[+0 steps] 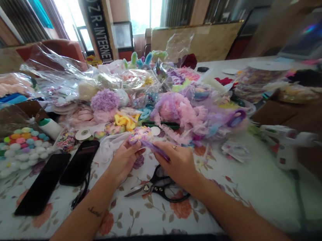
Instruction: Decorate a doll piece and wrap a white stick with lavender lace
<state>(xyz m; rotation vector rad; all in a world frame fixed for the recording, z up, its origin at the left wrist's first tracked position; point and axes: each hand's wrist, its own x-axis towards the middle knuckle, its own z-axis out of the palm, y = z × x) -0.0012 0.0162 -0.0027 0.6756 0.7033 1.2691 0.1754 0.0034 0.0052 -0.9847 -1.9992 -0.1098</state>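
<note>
Between the fingers of my left hand (127,156) is a small doll head (139,133) with a painted face in pink, yellow and purple. My right hand (179,161) pinches a purple ribbon-like strip (156,149), which runs up to the doll head. The strip's exact material is hard to make out. Just below my hands, black-handled scissors (154,187) lie on the flowered tablecloth (137,217), blades pointing left and spread a little. White cloth (108,147) lies by my left hand, and pink fluffy material (174,109) is beyond my right.
Two black phones (44,183) lie at left, near colourful pompoms (24,143) and a thread spool (50,127). Plastic-wrapped craft supplies (132,79) heap across the back. On the right stands a white glue gun (286,146) with its cord trailing down, beside brown cardboard (320,155).
</note>
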